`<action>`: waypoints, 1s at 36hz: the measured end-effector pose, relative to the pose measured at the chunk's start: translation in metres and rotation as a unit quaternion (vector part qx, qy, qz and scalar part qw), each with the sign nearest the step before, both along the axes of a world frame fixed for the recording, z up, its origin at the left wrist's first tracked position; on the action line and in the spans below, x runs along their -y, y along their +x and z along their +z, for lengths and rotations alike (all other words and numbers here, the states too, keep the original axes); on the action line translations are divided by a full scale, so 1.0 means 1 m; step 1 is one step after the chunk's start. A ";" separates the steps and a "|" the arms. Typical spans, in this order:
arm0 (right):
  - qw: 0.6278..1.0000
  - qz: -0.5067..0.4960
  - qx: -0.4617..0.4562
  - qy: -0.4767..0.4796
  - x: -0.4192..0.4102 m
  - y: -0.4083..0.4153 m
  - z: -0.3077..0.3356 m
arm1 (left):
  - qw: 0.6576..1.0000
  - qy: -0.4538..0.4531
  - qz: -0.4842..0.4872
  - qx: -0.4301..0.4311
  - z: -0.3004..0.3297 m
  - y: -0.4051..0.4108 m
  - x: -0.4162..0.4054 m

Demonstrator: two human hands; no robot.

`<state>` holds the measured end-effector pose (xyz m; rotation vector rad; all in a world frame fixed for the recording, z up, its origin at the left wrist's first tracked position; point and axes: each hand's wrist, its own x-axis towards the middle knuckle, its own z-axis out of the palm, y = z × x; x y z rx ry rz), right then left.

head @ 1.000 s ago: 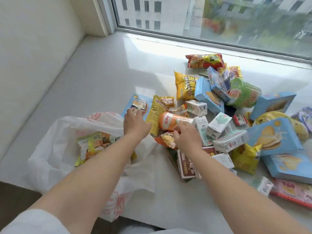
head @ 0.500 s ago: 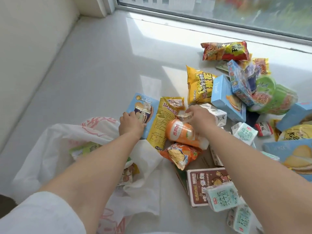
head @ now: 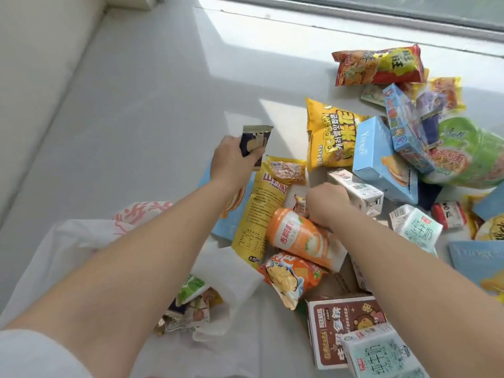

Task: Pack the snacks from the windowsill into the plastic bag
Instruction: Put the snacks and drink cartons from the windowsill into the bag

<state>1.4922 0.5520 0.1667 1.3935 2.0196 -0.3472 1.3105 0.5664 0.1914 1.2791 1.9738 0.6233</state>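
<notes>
Left hand (head: 231, 165) grips small dark-blue foil snack packet (head: 255, 141), white plastic bag (head: 81, 241) lies toward windowsill's near-left edge; right hand (head: 326, 204) grasp unclear.

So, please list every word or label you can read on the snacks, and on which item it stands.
"Yunqee": standing light blue box.
"POPCORN": yellow popcorn bag.
"DEERUS": brown carton.
"纯牛奶": pale green milk carton.
"香飘飘": orange cup.
The long yellow packet's nutrition table is too small; the other packs are blurred.
</notes>
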 end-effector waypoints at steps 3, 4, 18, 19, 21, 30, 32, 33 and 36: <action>0.999 -0.031 -0.004 0.008 0.015 0.007 0.004 | 0.986 -0.057 -0.143 -0.056 -0.001 0.030 -0.024; 0.999 -0.032 -0.009 0.016 0.021 0.010 0.006 | 0.974 -0.091 -0.188 -0.085 -0.006 0.038 -0.029; 0.963 -0.235 -0.121 0.054 0.086 0.039 0.025 | 0.839 -0.170 -0.416 -0.306 -0.048 0.091 -0.011; 0.961 -0.240 -0.125 0.060 0.090 0.042 0.026 | 0.834 -0.169 -0.427 -0.306 -0.049 0.091 -0.007; 0.958 -0.244 -0.129 0.076 0.096 0.048 0.030 | 0.836 -0.168 -0.430 -0.297 -0.051 0.087 0.002; 0.736 -0.507 -0.421 0.153 0.112 0.073 0.063 | 0.912 -0.024 -0.285 -0.293 -0.029 0.071 0.028; 0.679 -0.543 -0.462 0.175 0.112 0.085 0.076 | 0.923 -0.013 -0.257 -0.288 -0.018 0.070 0.029; 0.655 -0.558 -0.474 0.190 0.113 0.092 0.082 | 0.930 -0.009 -0.243 -0.277 -0.011 0.071 0.030; 0.608 -0.599 -0.479 0.206 0.118 0.113 0.095 | 0.948 0.002 -0.227 -0.222 0.007 0.083 0.035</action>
